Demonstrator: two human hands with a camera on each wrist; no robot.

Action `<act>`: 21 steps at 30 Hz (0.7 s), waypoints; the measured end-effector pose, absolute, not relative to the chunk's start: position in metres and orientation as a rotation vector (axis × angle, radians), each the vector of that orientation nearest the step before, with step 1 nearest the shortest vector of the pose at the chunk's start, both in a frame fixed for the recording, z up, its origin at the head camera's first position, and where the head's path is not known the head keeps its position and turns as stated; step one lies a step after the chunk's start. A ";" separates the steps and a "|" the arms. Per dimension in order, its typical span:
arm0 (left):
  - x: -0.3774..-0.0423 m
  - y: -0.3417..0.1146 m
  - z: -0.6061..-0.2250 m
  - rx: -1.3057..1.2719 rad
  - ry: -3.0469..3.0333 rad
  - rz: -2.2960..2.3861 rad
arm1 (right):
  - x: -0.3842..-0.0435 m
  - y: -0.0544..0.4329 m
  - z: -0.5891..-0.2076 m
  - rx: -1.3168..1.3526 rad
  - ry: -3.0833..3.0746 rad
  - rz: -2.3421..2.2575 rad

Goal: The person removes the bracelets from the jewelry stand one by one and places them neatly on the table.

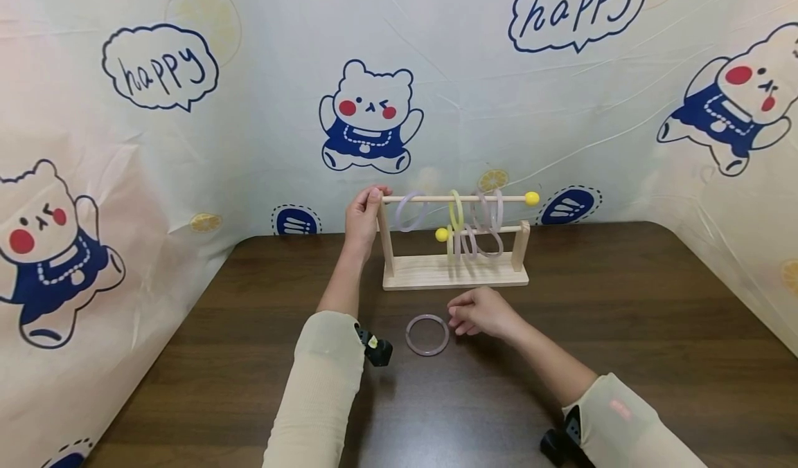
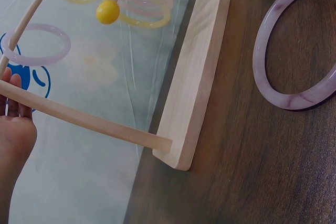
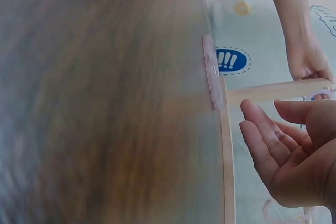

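Wooden rack [image 1: 418,274]: pale wood, upright on the brown table [image 1: 206,371] before a printed cloth [image 1: 461,136], with a flat base [image 1: 399,279] and two posts [image 1: 386,243].
Upper rod [image 1: 436,199]: runs from the rack's left post toward its right side; a lavender bangle [image 1: 408,229] hangs near that post, a yellow-green bangle [image 1: 460,215] farther along, and pinkish bangles [image 1: 499,212] past it toward the rack's right end.
Lower rod [image 1: 511,229]: reaches leftward from the rack's right post, carrying a yellow bangle [image 1: 449,250] at its free end and several pinkish bangles [image 1: 472,246] beside it (they overlap, so I cannot tell the exact number).
Left hand [image 1: 364,215]: at the top of the rack's left post, gripping it with thumb and fingers.
Right hand [image 1: 483,313]: in front of the rack's base, holding nothing, fingers loosely bent.
Loose bangle [image 2: 260,56]: marbled pinkish purple, lying flat on the table in front of the rack, just beside the right fingertips and not held.
Yellow balls [image 1: 532,199]: one caps each rod's free end, the upper at the rack's right, the lower nearer its middle.
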State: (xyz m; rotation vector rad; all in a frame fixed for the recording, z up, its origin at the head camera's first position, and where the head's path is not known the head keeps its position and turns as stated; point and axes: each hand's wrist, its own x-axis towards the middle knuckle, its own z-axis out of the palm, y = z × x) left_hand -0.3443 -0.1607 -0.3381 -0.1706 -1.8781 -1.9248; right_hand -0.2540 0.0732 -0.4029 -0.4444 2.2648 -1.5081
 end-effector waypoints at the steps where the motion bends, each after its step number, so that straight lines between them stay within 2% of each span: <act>1: -0.344 -0.161 -0.338 -0.168 -1.881 -1.928 | -0.254 0.074 -0.402 -0.450 2.275 -1.506; 12: -0.322 -0.153 -0.318 -0.179 -1.900 -1.914 | -0.255 0.080 -0.393 -0.461 2.396 -1.501; 21: -0.321 -0.153 -0.318 -0.186 -1.899 -1.912 | -0.258 0.080 -0.394 -0.371 2.501 -1.569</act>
